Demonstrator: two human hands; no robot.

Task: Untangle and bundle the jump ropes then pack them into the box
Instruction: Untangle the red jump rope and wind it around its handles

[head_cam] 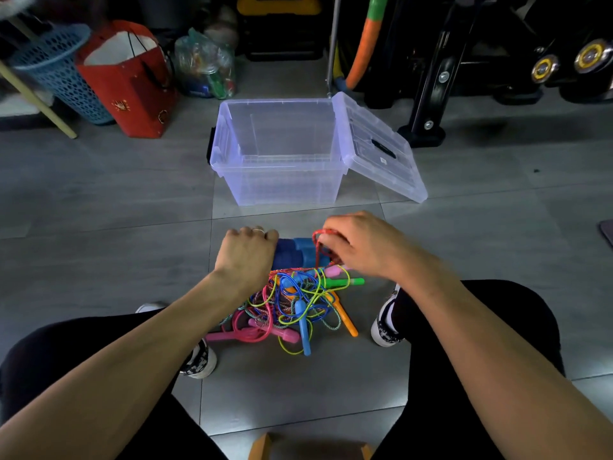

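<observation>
Red braided rope [323, 242], soft and light, is pinched by the right hand [361, 242]; blue handles [293, 254], rigid, are gripped by the left hand [247, 252]. Handles give firmest hold.

Tangled ropes [292, 307] lie before the box [278, 154], lid [378, 144] at its right.
</observation>
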